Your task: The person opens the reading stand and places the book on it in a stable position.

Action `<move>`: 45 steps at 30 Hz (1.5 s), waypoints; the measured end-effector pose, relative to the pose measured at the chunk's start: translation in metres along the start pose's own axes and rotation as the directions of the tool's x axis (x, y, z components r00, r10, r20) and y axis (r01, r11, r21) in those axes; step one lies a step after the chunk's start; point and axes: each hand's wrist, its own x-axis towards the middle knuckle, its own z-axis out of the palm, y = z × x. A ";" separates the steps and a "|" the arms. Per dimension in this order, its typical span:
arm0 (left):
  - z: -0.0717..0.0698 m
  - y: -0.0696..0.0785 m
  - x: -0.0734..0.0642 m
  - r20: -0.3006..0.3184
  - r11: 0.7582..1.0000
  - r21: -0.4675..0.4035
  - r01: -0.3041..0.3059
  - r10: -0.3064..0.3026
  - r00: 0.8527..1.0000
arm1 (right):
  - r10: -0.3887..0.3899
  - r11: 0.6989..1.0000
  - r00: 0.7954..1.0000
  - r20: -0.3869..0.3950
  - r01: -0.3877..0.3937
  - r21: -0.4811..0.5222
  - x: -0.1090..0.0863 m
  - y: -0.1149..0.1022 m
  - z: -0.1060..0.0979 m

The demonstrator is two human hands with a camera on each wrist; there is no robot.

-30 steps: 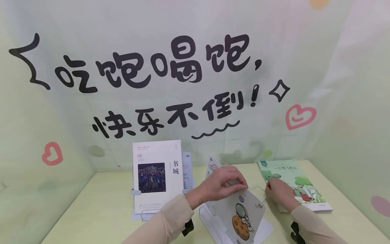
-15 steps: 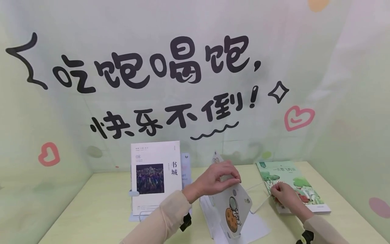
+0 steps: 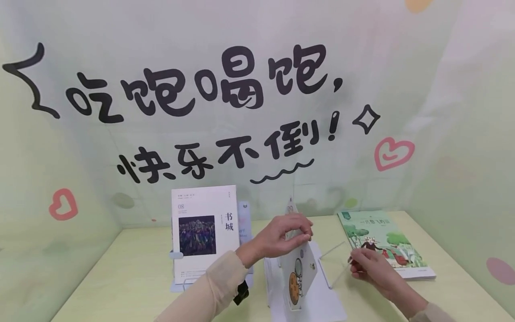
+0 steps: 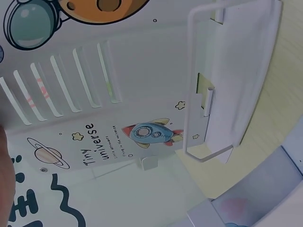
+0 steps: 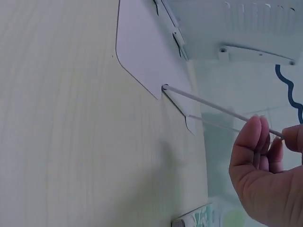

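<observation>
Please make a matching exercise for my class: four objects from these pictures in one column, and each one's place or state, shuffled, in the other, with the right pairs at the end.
Things
1. White book with a dark square picture
2. Green book with tree drawings
3. White panel with an orange planet drawing
4. Thin pale bent wire

Places or states
A. Pinched by the right hand
B. Propped up on a pale blue stand
C. Held near its top by the left hand
D. Lying flat on the pale yellow table

Pairs: 1-B; 2-D; 3-C; 4-A
</observation>
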 end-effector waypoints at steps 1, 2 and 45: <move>0.000 0.000 0.000 -0.002 1.000 0.007 -0.009 0.009 1.000 | -0.016 1.000 1.000 0.008 0.016 -0.002 0.001 -0.001 0.004; 0.000 0.000 0.000 -0.003 1.000 0.014 -0.015 0.015 1.000 | -0.031 0.999 0.999 0.018 0.032 -0.006 0.002 -0.002 0.008; 0.015 0.001 0.008 -0.008 0.996 -0.060 0.067 -0.067 0.998 | -0.125 0.854 0.951 0.283 0.249 -0.458 0.026 0.027 0.041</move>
